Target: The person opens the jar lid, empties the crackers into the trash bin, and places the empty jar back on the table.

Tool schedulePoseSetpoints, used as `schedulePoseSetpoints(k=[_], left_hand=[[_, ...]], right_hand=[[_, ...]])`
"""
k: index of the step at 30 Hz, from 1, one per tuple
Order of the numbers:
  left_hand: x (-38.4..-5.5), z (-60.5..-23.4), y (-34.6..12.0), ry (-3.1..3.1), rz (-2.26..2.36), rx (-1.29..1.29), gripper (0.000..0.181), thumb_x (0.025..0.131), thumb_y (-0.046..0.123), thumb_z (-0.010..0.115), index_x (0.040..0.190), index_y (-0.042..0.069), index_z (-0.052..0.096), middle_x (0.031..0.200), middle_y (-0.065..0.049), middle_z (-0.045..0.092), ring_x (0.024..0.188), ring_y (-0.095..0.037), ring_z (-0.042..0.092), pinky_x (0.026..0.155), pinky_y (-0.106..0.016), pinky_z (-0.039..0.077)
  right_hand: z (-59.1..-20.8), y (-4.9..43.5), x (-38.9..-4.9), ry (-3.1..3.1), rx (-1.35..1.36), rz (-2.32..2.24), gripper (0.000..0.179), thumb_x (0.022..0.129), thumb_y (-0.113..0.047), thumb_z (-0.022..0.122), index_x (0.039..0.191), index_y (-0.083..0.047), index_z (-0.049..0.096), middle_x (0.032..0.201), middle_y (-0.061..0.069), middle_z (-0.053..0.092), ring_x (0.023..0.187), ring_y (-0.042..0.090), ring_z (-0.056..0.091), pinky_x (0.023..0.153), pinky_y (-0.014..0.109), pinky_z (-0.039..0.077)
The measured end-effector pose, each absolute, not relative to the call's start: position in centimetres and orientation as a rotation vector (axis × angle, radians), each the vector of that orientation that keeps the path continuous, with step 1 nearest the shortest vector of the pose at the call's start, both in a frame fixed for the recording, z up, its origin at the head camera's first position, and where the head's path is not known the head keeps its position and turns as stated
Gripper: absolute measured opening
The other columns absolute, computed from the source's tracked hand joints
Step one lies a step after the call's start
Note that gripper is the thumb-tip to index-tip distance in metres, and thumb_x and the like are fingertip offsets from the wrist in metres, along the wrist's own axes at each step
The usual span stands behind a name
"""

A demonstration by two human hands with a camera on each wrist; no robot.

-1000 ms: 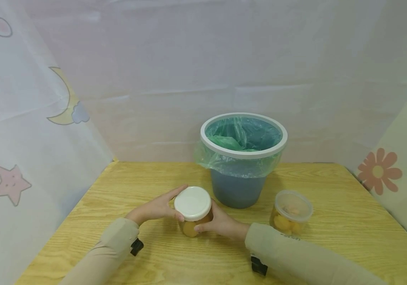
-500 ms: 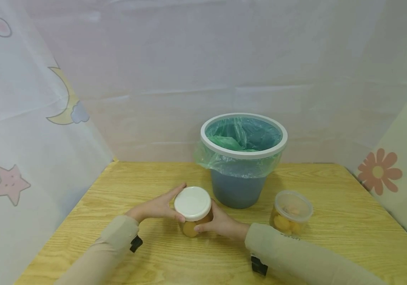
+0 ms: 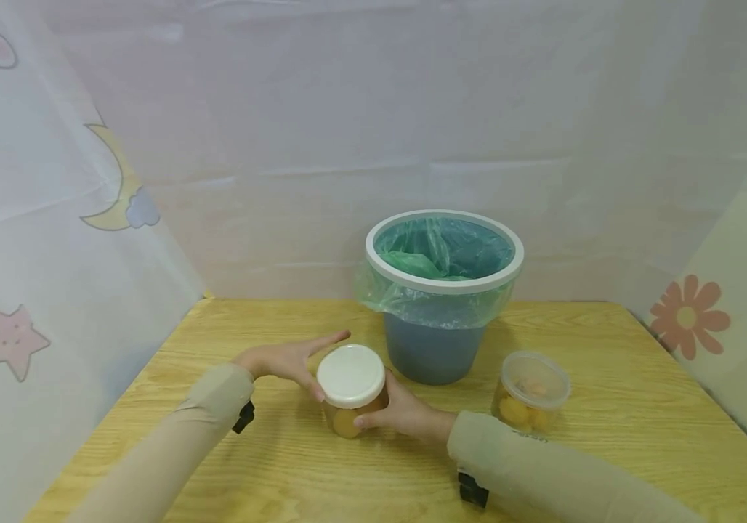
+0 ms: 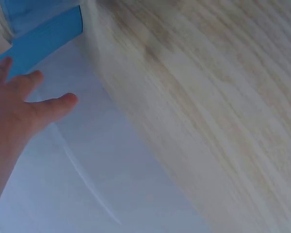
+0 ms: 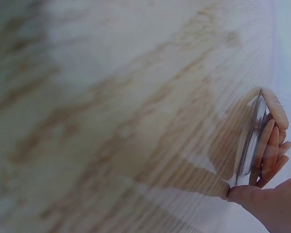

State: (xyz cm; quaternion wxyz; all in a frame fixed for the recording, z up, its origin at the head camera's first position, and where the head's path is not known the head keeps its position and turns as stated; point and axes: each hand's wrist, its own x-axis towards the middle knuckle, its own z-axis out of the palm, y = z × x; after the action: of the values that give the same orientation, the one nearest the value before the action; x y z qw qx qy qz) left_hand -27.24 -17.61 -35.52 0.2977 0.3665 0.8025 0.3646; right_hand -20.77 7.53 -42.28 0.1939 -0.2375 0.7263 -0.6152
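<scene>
Jar [image 3: 342, 422]: upright on table [image 3: 321, 472], front-left of bin [image 3: 435, 349]; probably stiff, light, slippery; best gripped below lid [image 3: 350, 375].
Right hand [image 3: 404, 412]: curled round jar's side.
Left hand [image 3: 286, 361]: spread wide beside lid, gripping nothing; contact unclear.

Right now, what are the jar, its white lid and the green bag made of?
The jar looks clear and smooth, since yellow shows through; it could be plastic or glass. Its white lid seems plastic, with an even, softly shiny top. The green bag looks like thin, shiny plastic: see-through and wrinkled.
</scene>
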Motion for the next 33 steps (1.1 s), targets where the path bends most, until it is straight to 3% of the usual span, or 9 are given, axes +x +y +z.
schedulePoseSetpoints(k=[11,33], left_hand=[[-27.6,-35.4,-17.3,2.085,0.943,0.928,0.12,0.071,0.037,0.087,0.157,0.013,0.007,0.162,-0.006,0.005,0.147,-0.028,0.005,0.113,-0.057,0.013],[-26.3,-38.6,-17.8,2.212,1.236,0.933,0.109,0.071,0.041,0.087,0.155,0.012,0.024,0.158,-0.009,0.026,0.143,-0.038,0.019,0.109,-0.066,0.017]], right_hand=[[-42.2,7.4,-20.6,2.021,-0.64,-1.737,0.096,0.086,-0.009,0.076,0.154,-0.005,0.008,0.154,0.018,0.023,0.14,0.039,0.024,0.112,0.06,0.016],[-42.3,7.3,-20.8,2.026,-0.63,-1.737,0.096,0.085,-0.008,0.076,0.153,-0.004,0.009,0.153,0.018,0.026,0.139,0.04,0.025,0.112,0.059,0.018]])
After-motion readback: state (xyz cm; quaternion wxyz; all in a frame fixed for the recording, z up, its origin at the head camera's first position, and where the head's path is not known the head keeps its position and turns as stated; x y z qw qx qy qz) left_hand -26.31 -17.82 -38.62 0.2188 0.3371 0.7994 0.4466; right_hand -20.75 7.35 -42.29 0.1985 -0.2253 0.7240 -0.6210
